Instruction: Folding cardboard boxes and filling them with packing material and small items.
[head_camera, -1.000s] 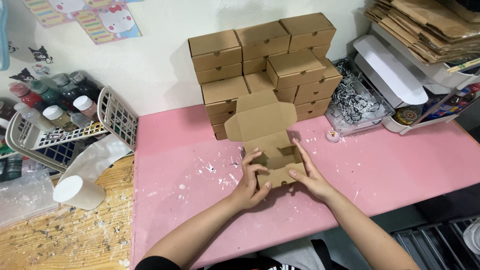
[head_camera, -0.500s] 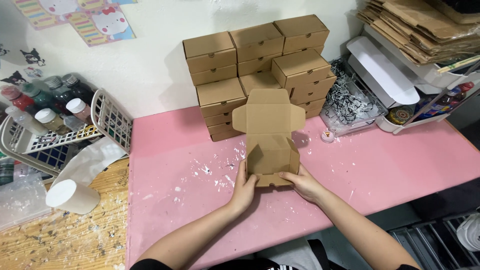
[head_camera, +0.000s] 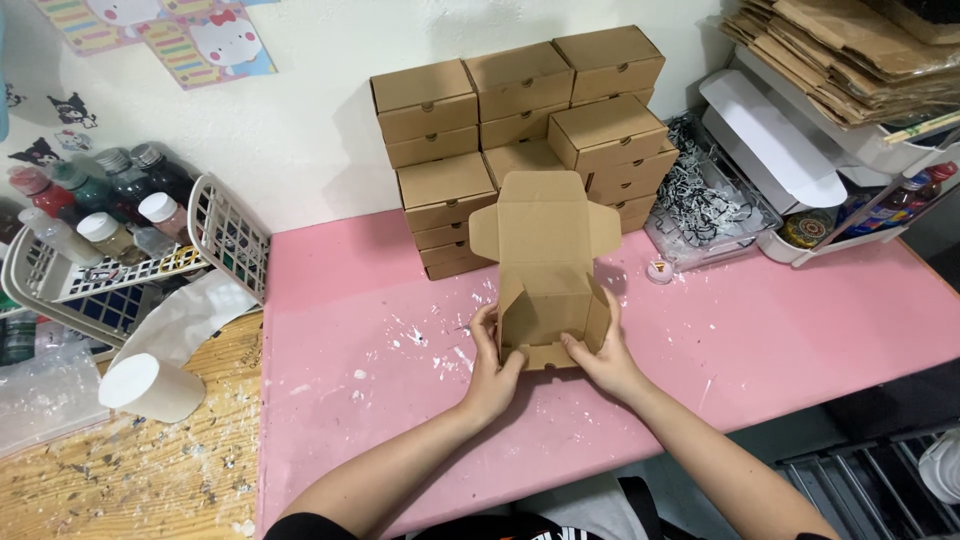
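Two hands grip one half-folded cardboard box (head_camera: 548, 300) on the pink desk (head_camera: 800, 330), directly in front of the stack of finished boxes (head_camera: 520, 130). The left hand (head_camera: 492, 365) presses its fingers against the left wall, thumb at the front edge; the right hand (head_camera: 605, 355) clamps the right wall and front corner. Neither hand is spread flat; both are curled on the board.

Risks, as judged from this position:
- The lid panel stands upright and unsupported. It may flop back against the stack and shift it.
- The side flaps are not visibly tucked in. Releasing pressure may let the walls spring open.
- Uneven squeeze may crease the front corner.
- The small round cup (head_camera: 658, 270) lies near the right wall and may be knocked.

Compared with half a second earlier, the lid stands about as upright and the hands have closed in at the front corners. The box sits at roughly the same spot on the desk.
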